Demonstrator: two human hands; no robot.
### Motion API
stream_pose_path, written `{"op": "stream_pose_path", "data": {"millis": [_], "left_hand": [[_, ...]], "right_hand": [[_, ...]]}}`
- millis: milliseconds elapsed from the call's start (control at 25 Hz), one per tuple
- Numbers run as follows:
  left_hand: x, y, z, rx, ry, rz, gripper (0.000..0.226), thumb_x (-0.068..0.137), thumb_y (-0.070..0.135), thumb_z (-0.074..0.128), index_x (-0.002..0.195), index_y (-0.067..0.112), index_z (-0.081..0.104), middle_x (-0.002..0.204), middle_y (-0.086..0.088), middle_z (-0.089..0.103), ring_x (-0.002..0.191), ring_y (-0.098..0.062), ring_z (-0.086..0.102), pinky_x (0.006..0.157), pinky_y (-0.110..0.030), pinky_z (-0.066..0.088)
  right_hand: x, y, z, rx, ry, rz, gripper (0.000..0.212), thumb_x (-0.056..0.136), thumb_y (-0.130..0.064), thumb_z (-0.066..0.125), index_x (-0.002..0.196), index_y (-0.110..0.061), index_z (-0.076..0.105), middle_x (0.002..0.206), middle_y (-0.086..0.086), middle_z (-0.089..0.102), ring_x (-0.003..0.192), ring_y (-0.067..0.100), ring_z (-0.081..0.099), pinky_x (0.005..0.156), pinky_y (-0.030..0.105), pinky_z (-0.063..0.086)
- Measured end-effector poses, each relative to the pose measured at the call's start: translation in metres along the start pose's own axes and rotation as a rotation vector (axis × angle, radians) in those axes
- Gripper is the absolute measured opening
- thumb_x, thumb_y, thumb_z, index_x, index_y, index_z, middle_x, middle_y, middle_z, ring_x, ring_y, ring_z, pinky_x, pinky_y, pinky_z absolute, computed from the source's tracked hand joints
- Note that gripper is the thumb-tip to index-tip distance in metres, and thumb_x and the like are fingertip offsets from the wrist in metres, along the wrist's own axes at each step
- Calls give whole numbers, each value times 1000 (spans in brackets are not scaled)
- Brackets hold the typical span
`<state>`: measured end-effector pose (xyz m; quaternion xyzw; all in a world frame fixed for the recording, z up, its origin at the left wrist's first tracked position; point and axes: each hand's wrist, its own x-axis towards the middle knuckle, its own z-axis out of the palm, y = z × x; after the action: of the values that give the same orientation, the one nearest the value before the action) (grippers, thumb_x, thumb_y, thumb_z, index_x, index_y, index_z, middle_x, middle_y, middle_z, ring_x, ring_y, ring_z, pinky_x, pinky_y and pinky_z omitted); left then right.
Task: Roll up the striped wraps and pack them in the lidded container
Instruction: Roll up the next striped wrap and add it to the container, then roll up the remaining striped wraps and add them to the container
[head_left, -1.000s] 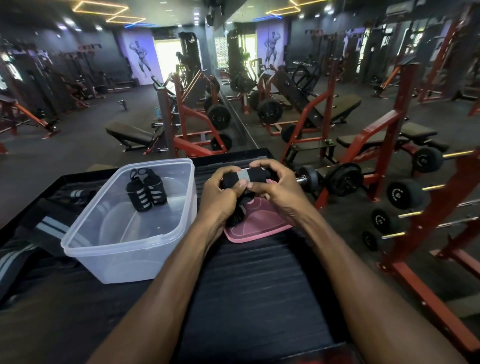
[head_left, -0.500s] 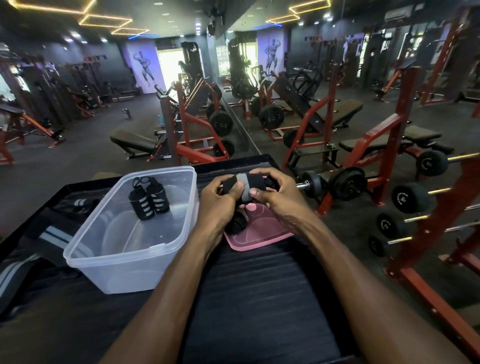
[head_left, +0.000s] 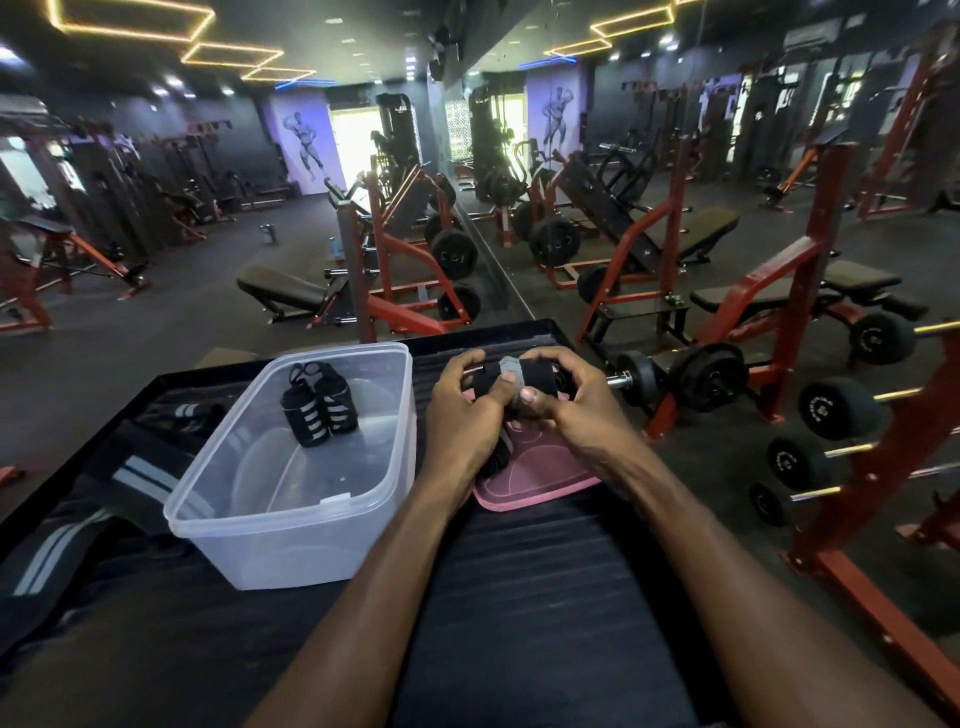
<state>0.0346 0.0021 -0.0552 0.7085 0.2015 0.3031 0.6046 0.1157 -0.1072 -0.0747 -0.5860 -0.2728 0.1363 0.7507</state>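
Both grips, left hand (head_left: 460, 415) and right hand (head_left: 576, 402), curled round a black rolled fabric wrap with a grey tab (head_left: 511, 375), held above the pink plastic lid (head_left: 535, 473); left of them stood the clear plastic container (head_left: 291, 514) holding two rolled striped wraps (head_left: 318, 405)

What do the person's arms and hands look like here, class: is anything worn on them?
Both forearms are bare as far as the picture shows: no sleeves, gloves or watch. The left hand and right hand show no rings on the visible fingers. Fingernails are short and unpainted.
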Motion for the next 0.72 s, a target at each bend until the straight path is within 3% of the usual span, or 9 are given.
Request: {"op": "stream_pose_path", "data": {"millis": [160, 280, 400, 480, 560, 640, 720], "left_hand": [[-7, 16, -3, 194, 64, -35, 40, 90, 23, 64, 129, 19, 57, 121, 0, 65, 105, -16, 60, 94, -29, 46], [-7, 30, -13, 282, 34, -43, 41, 89, 22, 60, 130, 18, 56, 121, -2, 67, 110, -21, 62, 97, -33, 49], [1, 45, -33, 266, -4, -52, 19, 88, 21, 60, 106, 22, 61, 103, 1, 69, 103, -23, 65, 86, -32, 51], [7, 52, -52, 239, -19, -48, 8, 86, 20, 60, 89, 27, 59, 92, 3, 68, 96, -25, 68, 85, -38, 56], [12, 58, -74, 244, -18, -42, 9, 86, 19, 60, 88, 28, 58, 91, -3, 70, 88, -28, 72, 85, -45, 59], [18, 62, -99, 254, 10, -43, 8, 88, 16, 61, 90, 23, 61, 82, -11, 74, 73, -29, 75, 73, -42, 62], [25, 61, -123, 310, 60, -23, 5, 89, 14, 62, 89, 16, 66, 69, -7, 73, 60, -23, 71, 57, -31, 55]], "right_hand": [[0, 4, 5, -71, -7, -34, 31, 84, 3, 68, 104, -21, 67, 103, 8, 66, 94, 26, 65, 78, 48, 60], [1, -6, 11, -99, 10, -26, 30, 85, 3, 68, 106, -18, 66, 99, 10, 67, 88, 24, 66, 72, 38, 61], [1, -28, 23, -113, -20, -7, 28, 90, 4, 64, 116, -7, 60, 106, 19, 64, 88, 31, 69, 79, 49, 61], [3, -44, 37, -171, -41, -32, 29, 90, 6, 64, 116, -5, 59, 107, 15, 62, 90, 29, 68, 79, 47, 62], [6, -58, 56, -240, -61, -60, 30, 87, 6, 67, 114, -6, 59, 106, 11, 61, 98, 30, 67, 78, 47, 62], [14, -66, 77, -294, -57, -41, 35, 84, 2, 72, 114, -10, 57, 107, 11, 59, 102, 32, 67, 75, 47, 62], [23, -68, 98, -375, -40, 3, 43, 78, -7, 80, 111, -13, 54, 107, 9, 60, 101, 31, 67, 73, 47, 63]]}}
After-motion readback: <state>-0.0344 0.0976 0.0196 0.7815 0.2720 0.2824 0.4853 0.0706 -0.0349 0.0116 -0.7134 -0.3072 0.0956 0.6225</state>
